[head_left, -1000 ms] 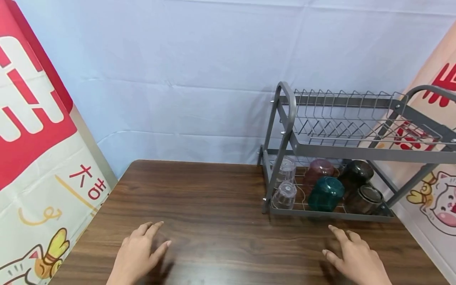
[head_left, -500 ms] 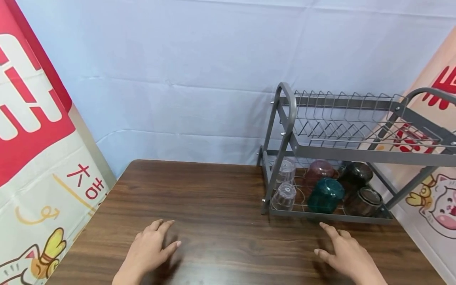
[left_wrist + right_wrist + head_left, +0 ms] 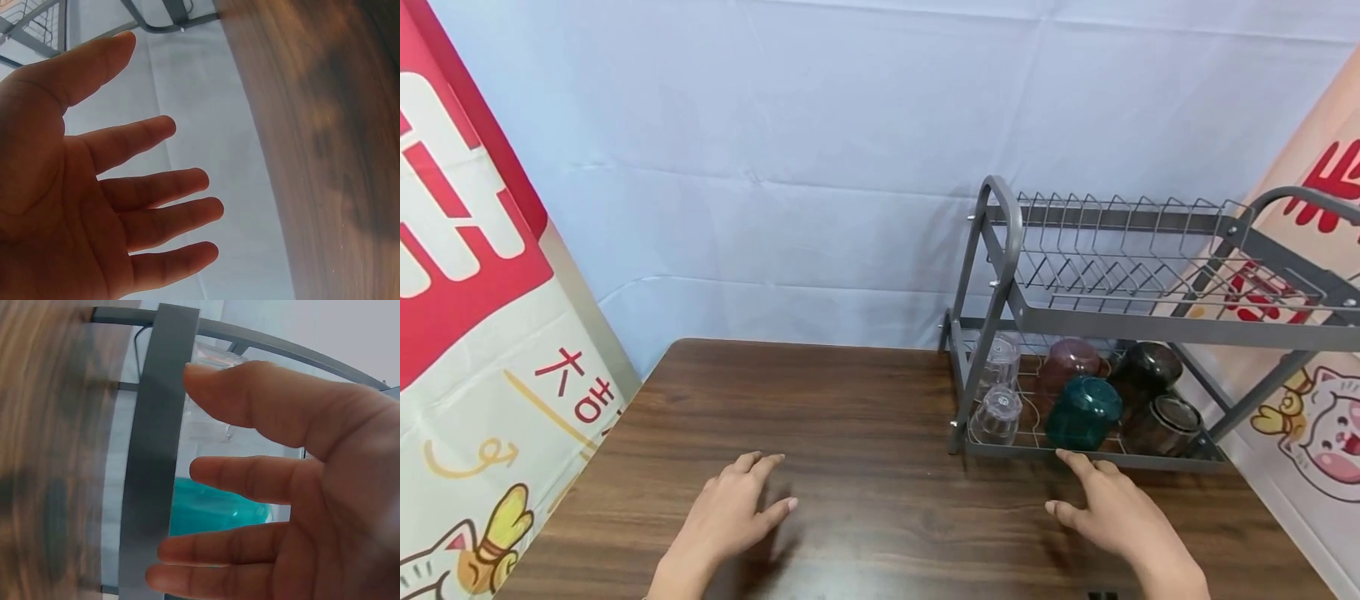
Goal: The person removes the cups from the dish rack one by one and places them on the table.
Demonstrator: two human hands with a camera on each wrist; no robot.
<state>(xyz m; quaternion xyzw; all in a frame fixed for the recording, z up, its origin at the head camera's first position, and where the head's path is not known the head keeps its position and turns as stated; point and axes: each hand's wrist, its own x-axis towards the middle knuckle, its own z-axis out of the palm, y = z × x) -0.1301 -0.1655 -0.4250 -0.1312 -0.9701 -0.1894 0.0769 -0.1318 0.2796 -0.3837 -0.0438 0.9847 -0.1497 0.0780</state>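
My left hand (image 3: 722,512) hovers over the brown wood table (image 3: 820,400), fingers spread and holding nothing; its bare palm (image 3: 56,219) shows in the left wrist view. My right hand (image 3: 1112,512) is just before the lower front bar of a grey two-tier dish rack (image 3: 1150,325), fingers straight and nothing held. Nearest to it is an upturned teal glass (image 3: 1084,412), seen behind the fingers (image 3: 237,478) in the right wrist view. Also on the lower tier are two clear glasses, front (image 3: 997,415) and rear (image 3: 1000,362), a pinkish glass (image 3: 1070,362), a dark glass (image 3: 1150,367) and a brownish glass (image 3: 1165,423).
The rack's upper tier carries wire plate slots (image 3: 1097,242). A pale cloth (image 3: 775,167) hangs behind the table. Printed panels stand at the left (image 3: 467,400) and right (image 3: 1330,417). A small black object (image 3: 1102,595) shows at the bottom edge, mostly cut off.
Both hands have moved forward over the table and inward, the left to the right and the right to the left, closer to the rack. The glasses and rack stay put.
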